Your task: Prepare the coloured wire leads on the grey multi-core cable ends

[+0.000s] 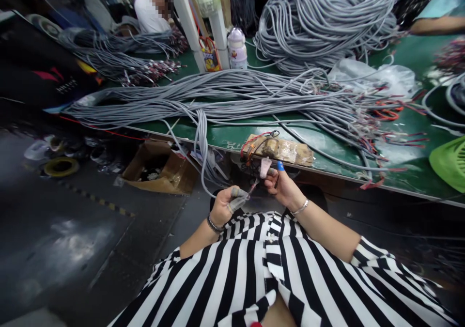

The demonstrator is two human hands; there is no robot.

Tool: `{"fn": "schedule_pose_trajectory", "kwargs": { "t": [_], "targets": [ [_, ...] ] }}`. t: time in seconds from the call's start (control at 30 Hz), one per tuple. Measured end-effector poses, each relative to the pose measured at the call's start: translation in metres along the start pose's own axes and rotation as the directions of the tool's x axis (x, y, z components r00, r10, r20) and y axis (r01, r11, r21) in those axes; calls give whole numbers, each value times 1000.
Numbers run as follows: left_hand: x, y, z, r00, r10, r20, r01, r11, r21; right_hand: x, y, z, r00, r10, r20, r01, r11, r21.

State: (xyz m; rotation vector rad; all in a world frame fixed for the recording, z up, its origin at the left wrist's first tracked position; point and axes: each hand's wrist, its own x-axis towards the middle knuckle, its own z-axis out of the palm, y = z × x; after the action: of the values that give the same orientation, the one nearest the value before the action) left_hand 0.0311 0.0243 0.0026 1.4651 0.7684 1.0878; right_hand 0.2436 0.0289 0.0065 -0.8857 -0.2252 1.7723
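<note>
From the head view, I make it partway through one cable end: the left hand [228, 206] is pinched on a grey cable [207, 189], fingertips together, with thin wires [253, 187] showing beyond them. The right hand [285, 190] has its fingers curled beside a pale pink piece [265, 167]; I can't tell whether they are closed on it. The wires are just short of that piece, so I judge this end unfinished. Across the counter [225, 133] lies a long cable bundle [218, 108], many of its right-hand ends [368, 123] already showing coloured wires; which are finished, I can't say. For moving, I'd mind the counter's front edge, just beyond both hands, and the wooden block [294, 152] sitting along it past the right one. Cables hanging over the edge [202, 138] crowd my left side, with a cardboard box [165, 177] lower down and farther left. My best room looks to be back toward the striped shirt [232, 269], though the held cable's slack may limit any pull.
</note>
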Motion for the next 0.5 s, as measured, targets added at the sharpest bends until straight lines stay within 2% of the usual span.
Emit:
{"fn": "schedule_pose_trajectory", "kwargs": {
  "t": [0.1,0.2,0.5],
  "targets": [
    [-8,-3,1,967,-188,-171,140,956,-257,-2,4,-1,1000,7,-4,-7,1000,-22],
    [-8,-2,2,929,-323,-183,241,899,-366,-2,8,0,1000,17,16,-17,999,-42],
    [-10,-6,5,905,-389,-170,315,884,-347,-2,14,-3,999,28,25,-25,993,-112]
  ]
}}
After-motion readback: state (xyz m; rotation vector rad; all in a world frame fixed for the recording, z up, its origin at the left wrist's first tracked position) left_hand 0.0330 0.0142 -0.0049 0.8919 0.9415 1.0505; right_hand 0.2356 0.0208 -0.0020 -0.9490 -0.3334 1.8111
